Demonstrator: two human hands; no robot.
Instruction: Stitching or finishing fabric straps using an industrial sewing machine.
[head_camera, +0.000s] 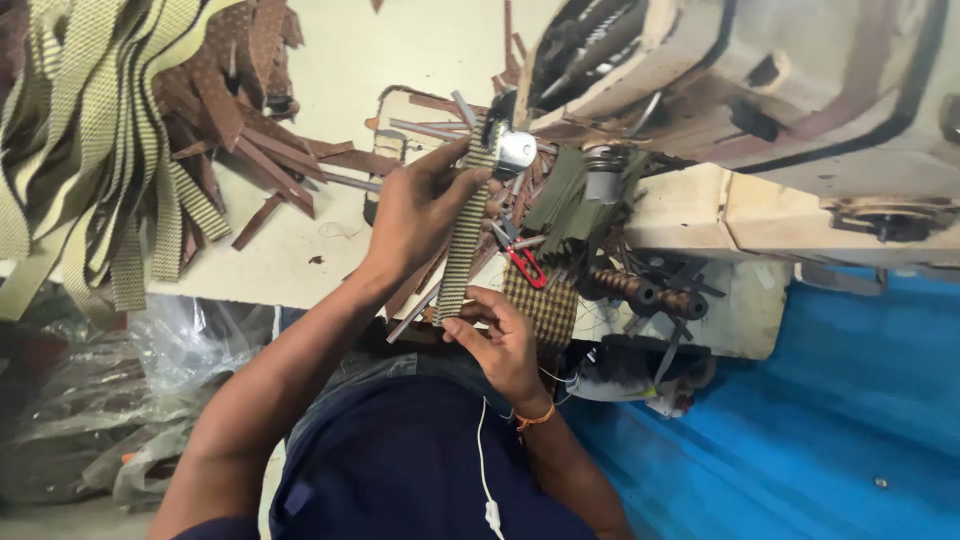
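While the left hand (415, 215) pinches its top and the right hand (500, 335) its bottom, both grips clamped, the woven strip (463, 240) looks light, limp, probably slightly rough-edged, best held near the ends.

A sewing machine (740, 90) stands on the worktable (330, 250), filling the upper right of the view, its needle end toward the middle. Under that end a woven strap (463, 245) runs from the presser foot (515, 150) down toward the person. The left hand (420, 215) lies on the strap's upper part, just beside the foot; the right hand (500, 335) pinches its lower end at the table's near edge. Just right of the strap lie small snips (525, 262), with a checked cloth patch (545, 300) below them. A heap of straps (100, 130) hangs over the table's far left, loose cut strips (270, 150) between it and the machine. Plastic bags (110, 400) sit below the table's left edge.
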